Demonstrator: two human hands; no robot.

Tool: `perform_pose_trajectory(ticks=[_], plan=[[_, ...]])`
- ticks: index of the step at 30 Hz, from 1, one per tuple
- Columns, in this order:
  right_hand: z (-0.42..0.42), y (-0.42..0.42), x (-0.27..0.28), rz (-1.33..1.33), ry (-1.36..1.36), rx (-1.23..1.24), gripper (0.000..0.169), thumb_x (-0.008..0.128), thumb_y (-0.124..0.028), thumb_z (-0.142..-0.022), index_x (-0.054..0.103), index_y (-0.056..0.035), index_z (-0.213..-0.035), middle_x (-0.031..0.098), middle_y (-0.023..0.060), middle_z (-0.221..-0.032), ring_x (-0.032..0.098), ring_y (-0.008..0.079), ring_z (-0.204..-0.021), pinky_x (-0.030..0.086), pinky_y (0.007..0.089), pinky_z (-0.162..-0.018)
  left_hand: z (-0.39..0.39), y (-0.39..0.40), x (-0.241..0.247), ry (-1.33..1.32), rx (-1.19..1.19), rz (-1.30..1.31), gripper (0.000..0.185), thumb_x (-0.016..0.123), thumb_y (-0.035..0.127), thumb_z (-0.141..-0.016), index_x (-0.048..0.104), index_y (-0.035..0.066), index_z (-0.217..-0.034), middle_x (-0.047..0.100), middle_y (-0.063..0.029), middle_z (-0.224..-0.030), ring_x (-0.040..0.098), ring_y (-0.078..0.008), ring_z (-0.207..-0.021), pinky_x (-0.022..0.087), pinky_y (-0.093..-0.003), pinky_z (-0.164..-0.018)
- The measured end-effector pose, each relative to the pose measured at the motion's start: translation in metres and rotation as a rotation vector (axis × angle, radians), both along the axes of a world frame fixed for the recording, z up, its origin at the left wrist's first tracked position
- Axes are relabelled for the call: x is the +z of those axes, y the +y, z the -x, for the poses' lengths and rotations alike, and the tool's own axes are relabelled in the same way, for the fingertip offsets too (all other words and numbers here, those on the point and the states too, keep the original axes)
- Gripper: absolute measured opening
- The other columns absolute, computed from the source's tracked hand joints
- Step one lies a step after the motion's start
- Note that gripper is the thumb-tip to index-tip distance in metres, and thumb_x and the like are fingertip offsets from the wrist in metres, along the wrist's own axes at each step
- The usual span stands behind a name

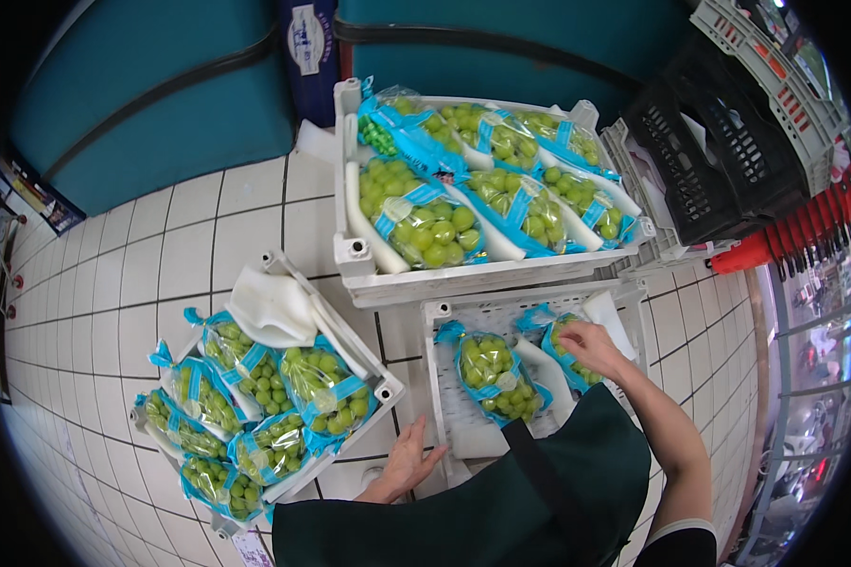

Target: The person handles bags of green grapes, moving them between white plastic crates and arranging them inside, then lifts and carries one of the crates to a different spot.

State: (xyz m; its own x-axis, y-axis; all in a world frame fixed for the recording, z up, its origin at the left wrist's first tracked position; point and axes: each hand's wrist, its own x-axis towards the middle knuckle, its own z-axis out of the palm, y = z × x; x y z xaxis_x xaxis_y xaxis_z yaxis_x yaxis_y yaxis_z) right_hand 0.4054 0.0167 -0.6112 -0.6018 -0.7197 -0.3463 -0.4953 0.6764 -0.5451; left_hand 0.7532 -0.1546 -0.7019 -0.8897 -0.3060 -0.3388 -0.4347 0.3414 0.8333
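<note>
My right hand [592, 347] is over a bag of green grapes [566, 333] at the right of the lower white plastic crate [434, 368]. Its fingers are bent at the bag; whether they grip it cannot be told. A second grape bag [495, 375], clear with blue edges, lies to its left, with a white foam strip [547, 365] between the two. My left hand [405, 464] has its fingers apart and holds nothing. It hovers between that crate and a tilted crate [354, 453] at the left, which carries several grape bags [326, 393].
Behind stands a fuller white crate [425, 287] with several bagged grapes and foam strips. White foam sheets [273, 308] rest on the left crate. Black [688, 156] and grey crates [773, 78] are stacked at the right, by a red plastic item [794, 227]. Teal containers [184, 92] line the back.
</note>
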Motion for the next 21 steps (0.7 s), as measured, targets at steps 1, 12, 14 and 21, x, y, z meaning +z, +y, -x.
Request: perform_pose_trajectory(ticks=[1, 12, 14, 21], plan=[[0.007, 0.023, -0.003, 0.022, 0.057, -0.062, 0.017, 0.062, -0.013, -0.083, 0.063, -0.0015, -0.095, 0.064, 0.0125, -0.087, 0.064, 0.0230, -0.078, 0.050, 0.0327, -0.069, 0.003, 0.002, -0.001, -0.070, 0.011, -0.069, 0.065, 0.062, 0.032, -0.086, 0.036, -0.006, -0.132, 0.051, -0.0258, -0.116, 0.058, -0.0376, -0.098, 0.047, -0.0426, -0.085], [0.104, 0.234, -0.099, -0.180, 0.543, -0.700, 0.049, 0.068, -0.013, -0.071, 0.050, -0.0011, -0.115, 0.056, 0.0220, -0.104, 0.054, 0.0378, -0.101, 0.043, 0.0427, -0.089, 0.020, 0.022, -0.018, -0.242, -0.014, 0.061, 0.052, 0.058, 0.039, -0.087, 0.047, -0.004, -0.112, 0.065, -0.0217, -0.081, 0.063, -0.0410, -0.076, 0.051, -0.0452, -0.070], [0.118, 0.257, -0.125, -0.160, 0.302, -0.819, 0.051, 0.068, -0.016, -0.071, 0.049, -0.0005, -0.116, 0.056, 0.0230, -0.106, 0.055, 0.0391, -0.101, 0.044, 0.0433, -0.089, 0.027, 0.020, -0.015, -0.327, -0.082, 0.094, 0.047, 0.057, 0.039, -0.087, 0.048, -0.005, -0.103, 0.064, -0.0238, -0.079, 0.062, -0.0419, -0.073, 0.050, -0.0474, -0.068], [0.118, 0.266, -0.156, -0.168, 0.436, -0.740, 0.052, 0.068, -0.016, -0.071, 0.049, 0.0010, -0.117, 0.059, 0.0246, -0.105, 0.059, 0.0390, -0.098, 0.047, 0.0424, -0.084, 0.031, 0.029, -0.025, -0.278, -0.077, 0.312, 0.036, 0.055, 0.028, -0.085, 0.047, -0.007, -0.091, 0.060, -0.0275, -0.067, 0.061, -0.0434, -0.066, 0.050, -0.0496, -0.063]])
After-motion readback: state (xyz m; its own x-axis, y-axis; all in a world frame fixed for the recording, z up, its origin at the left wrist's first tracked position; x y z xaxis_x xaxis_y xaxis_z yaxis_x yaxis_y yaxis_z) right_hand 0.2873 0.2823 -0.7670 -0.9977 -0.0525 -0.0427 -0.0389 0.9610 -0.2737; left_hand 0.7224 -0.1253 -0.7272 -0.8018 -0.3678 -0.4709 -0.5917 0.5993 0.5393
